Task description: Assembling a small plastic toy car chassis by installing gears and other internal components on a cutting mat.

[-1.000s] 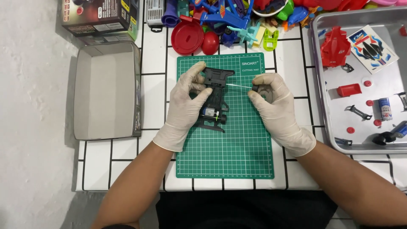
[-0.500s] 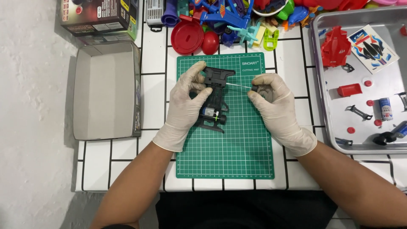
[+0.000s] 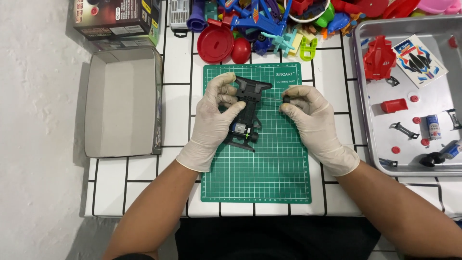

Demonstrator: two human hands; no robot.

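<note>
A white tiled table (image 3: 332,62) is seen from above, with a green cutting mat (image 3: 260,168) laid in the middle, probably to give a soft, non-slip surface for small parts. To the left an empty grey box (image 3: 120,103) lies open, and a printed carton (image 3: 113,19) stands behind it. Along the far edge a heap of coloured plastic toys (image 3: 269,24) is piled, with a red lid (image 3: 215,44) just in front of it. At the right a metal tray (image 3: 433,159) holds loose pieces well apart from one another: a red car shell (image 3: 378,60), a sticker sheet (image 3: 419,60), small red wheels and dark fittings, seemingly kept there so that nothing rolls away. Over the mat's upper half a black toy-car chassis (image 3: 248,113) is held, its small motor showing at the near end. The gloved left hand (image 3: 214,120) is wrapped around the chassis's left side, fingers closed on it to steady it. The gloved right hand (image 3: 310,118) is just beside the chassis, thumb and forefinger pinched tight on a small dark part at the end of a thin axle (image 3: 272,98), which runs from the fingertips to the chassis front, apparently lined up with its hole.
</note>
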